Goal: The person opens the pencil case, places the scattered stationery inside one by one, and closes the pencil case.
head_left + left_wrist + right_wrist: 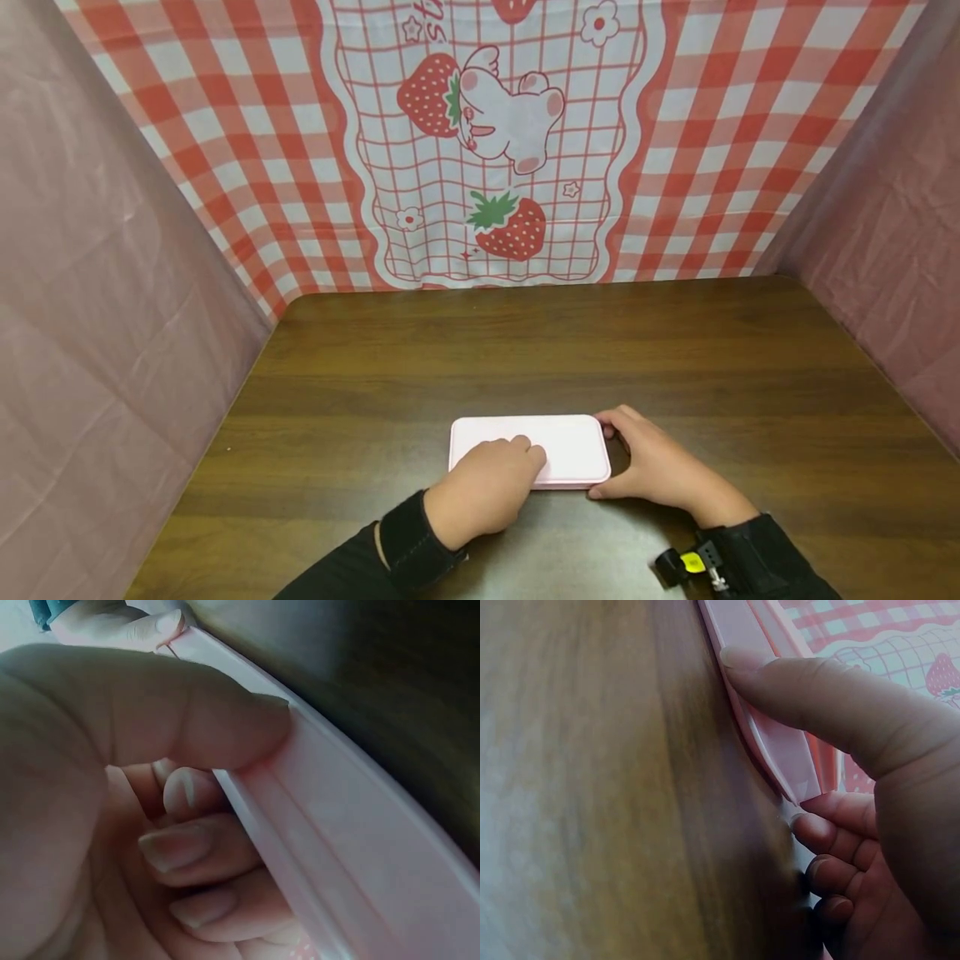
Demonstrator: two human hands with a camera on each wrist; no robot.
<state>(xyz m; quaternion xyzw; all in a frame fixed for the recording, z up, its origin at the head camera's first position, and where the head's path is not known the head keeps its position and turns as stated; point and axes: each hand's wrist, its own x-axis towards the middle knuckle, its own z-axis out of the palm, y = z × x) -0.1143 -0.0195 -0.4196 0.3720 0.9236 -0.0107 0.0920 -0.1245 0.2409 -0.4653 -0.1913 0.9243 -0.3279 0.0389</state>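
A pale pink flat box [573, 446] with rounded corners lies on the table, long side toward me. My left hand [487, 487] is over its front left part, fingers curled at the top. In the left wrist view the thumb presses the pink side [345, 787] while the other fingers curl behind an edge. My right hand [663, 467] grips the right end, thumb at the near corner and fingers at the far one. The right wrist view shows that thumb on the box's side [780, 746]. What the box contains is hidden.
The brown wooden table [390, 358] spreads around the box. A red and white checked cloth [697, 167] with strawberries hangs behind it. Pink fabric [112, 292] hangs on both sides. A small black and yellow device [686, 562] sits at the right wrist.
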